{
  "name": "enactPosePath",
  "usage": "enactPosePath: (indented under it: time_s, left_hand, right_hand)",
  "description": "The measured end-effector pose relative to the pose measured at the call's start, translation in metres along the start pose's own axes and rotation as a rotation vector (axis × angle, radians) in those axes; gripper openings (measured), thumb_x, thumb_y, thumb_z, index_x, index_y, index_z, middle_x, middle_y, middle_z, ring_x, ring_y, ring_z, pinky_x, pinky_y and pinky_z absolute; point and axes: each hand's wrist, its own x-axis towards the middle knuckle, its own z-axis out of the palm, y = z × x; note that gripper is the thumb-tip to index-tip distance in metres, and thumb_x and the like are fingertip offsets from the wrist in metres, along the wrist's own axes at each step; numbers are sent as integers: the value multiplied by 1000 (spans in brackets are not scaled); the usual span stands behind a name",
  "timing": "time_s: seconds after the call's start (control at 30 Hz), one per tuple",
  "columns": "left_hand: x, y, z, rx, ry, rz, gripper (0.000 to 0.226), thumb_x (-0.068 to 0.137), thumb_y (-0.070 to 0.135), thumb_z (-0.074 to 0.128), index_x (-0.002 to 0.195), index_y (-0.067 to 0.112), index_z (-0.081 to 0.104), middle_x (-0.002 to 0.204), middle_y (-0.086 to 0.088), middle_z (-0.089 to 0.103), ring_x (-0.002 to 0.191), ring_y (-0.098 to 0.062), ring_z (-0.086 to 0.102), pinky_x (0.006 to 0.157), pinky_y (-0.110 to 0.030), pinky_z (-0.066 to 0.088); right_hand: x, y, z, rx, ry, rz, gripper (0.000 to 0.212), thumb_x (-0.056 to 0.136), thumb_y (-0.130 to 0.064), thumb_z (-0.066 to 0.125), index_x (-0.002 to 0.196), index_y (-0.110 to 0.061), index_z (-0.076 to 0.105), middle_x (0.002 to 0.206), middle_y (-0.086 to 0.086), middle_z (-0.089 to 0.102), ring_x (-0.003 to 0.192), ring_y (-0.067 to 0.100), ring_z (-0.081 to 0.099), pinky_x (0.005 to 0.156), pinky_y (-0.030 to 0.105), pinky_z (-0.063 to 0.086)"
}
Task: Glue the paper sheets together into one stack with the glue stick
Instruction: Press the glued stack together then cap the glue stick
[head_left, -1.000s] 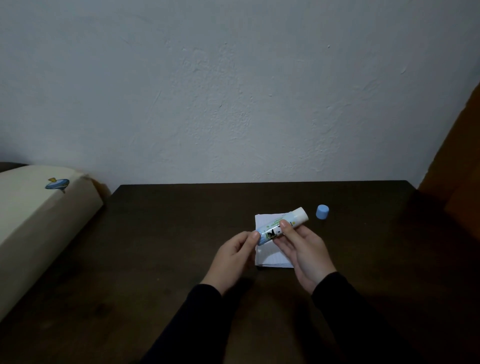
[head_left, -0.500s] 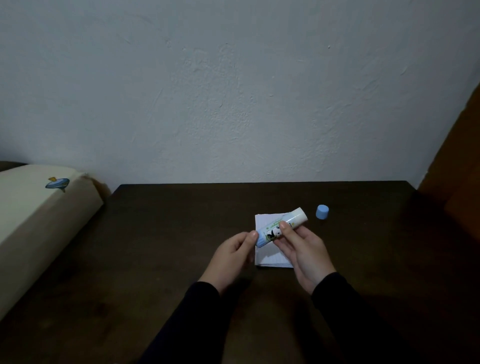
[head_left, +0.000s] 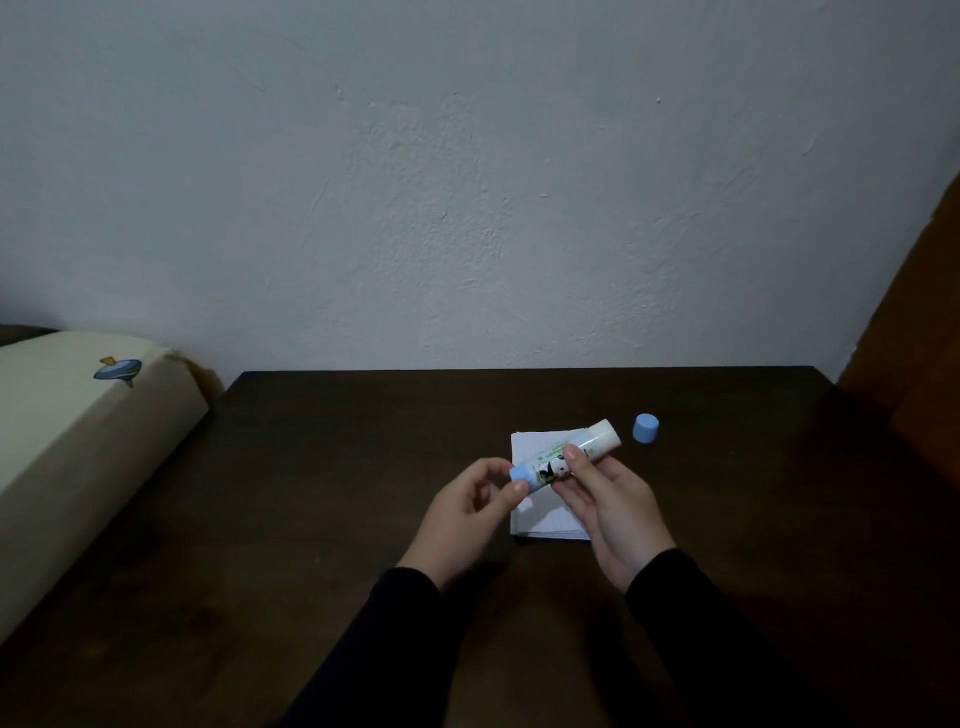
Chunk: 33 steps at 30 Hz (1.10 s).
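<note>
- While the glue stick (head_left: 566, 460) is held above the paper sheets (head_left: 545, 512), its long axis runs from lower left to upper right.
- Right hand (head_left: 608, 506): body gripped.
- Left hand (head_left: 470, 506): blue base pinched, likely for twisting.
- Cap (head_left: 645, 427): off, set on the table (head_left: 311, 493).

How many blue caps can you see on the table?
1: the blue cap stands alone on the table, just right of the glue stick and the paper sheets. The stick's blue end is its twist base.

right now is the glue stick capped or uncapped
Uncapped. The blue cap stands alone on the table, right of the paper, while both hands hold the glue stick, its bare white end showing.
</note>
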Motion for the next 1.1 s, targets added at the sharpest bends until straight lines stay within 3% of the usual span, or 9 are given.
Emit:
enactPosePath:
  time_s: [0.17,0.3,0.47,0.6,0.7,0.77,0.87,1.0,1.1]
  left_hand:
    - [-3,8,0,-22,-32,-82,33,97,43,47,73,31,67,57,14,50,55,-4,45,57,-26,36]
    - [-3,7,-2,-29,10,-20,13,93,39,56,95,30,65,69,7,54,62,-7,47,59,-26,40]
    - [-1,3,-4,16,15,36,19,83,35,71,99,31,62,60,13,48,60,-5,45,59,-21,39]
    - [-1,0,-1,2,-36,9,10,91,41,60,98,35,60,63,8,49,58,-7,44,57,-26,37]
    - [-3,-1,3,-43,-48,-39,23,93,51,49,89,32,62,64,13,51,60,-7,46,60,-28,37]
    - [-4,2,2,-30,-64,-81,34,99,46,42,82,23,61,64,10,51,60,-7,46,62,-29,37]
    - [-4,7,-1,-11,-63,-90,37,100,44,38,73,27,58,63,7,50,56,-7,45,59,-27,36]
    - [-3,4,-3,-65,-46,-46,16,94,43,51,94,30,62,65,10,51,58,-6,45,56,-25,37]
    - [-2,2,-4,30,-58,5,19,87,38,66,103,31,59,63,8,49,59,-6,45,58,-24,39]
  right_hand:
    - [0,3,1,-23,-16,-6,11,92,-10,60,102,-12,64,106,9,70,100,18,67,85,28,52]
    - [0,0,1,1,1,-6,8,93,-9,58,98,-13,63,104,9,69,99,18,66,92,33,50]
    - [0,-2,0,9,-6,-2,9,92,-10,59,100,-12,62,104,9,69,99,18,65,92,32,49]
    - [-1,-1,0,5,-17,4,9,92,-11,59,101,-13,62,105,9,69,100,18,65,92,32,50]
    - [-2,-1,0,-16,-44,-5,9,92,-10,58,99,-11,64,104,10,70,100,18,66,87,29,51]
    - [-3,0,1,-41,-49,1,8,92,-10,59,97,-13,65,102,8,71,98,17,67,87,29,51]
    - [-3,1,2,-53,-39,6,8,92,-10,59,96,-15,64,100,7,71,97,16,67,91,32,50]
    - [-1,0,1,-24,-10,0,8,93,-9,58,98,-13,63,105,10,69,101,19,65,94,33,49]
    - [1,-1,-1,-2,-4,-3,9,92,-10,59,100,-13,62,107,11,68,102,19,65,94,33,49]
